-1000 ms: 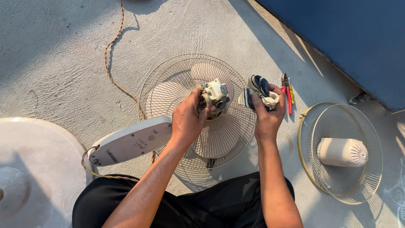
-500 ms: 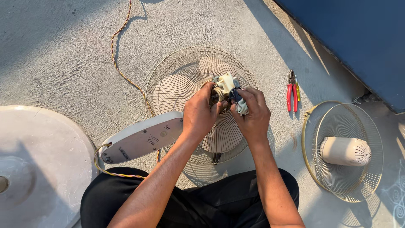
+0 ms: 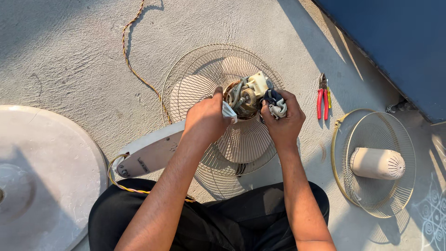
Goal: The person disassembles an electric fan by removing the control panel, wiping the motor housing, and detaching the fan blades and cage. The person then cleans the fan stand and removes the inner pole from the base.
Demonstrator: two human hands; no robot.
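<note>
On a sunlit grey concrete floor [image 3: 69, 56], beside a dark blue wall [image 3: 395, 42]: left hand [image 3: 206, 118] closed around a bare fan motor with grey windings and a cream plastic block on top [image 3: 246, 95], a scrap of white cloth [image 3: 229, 112] pinched under its thumb. Right hand [image 3: 283, 121] clenched on a bundle of grey and dark blue wires [image 3: 275, 103] just right of the motor, the bundle touching the motor's side. Motor held above a round wire fan guard with pale blades inside [image 3: 204, 69], lying flat on the concrete. Under the left forearm, a white plastic fan housing [image 3: 148, 153], with a twisted yellow-and-red cord [image 3: 132, 65] trailing from it across the floor toward the top edge. To the right of the hands, well apart from them, red-handled pliers and a thin yellow-handled tool [image 3: 322, 97] side by side. Further right, a second round wire guard with a yellow rim [image 3: 341, 144] holding a cream cylindrical motor cover [image 3: 376, 163]. At far left, a large round white fan base [image 3: 51, 172]. Black trousers [image 3: 232, 218] at the bottom edge.
</note>
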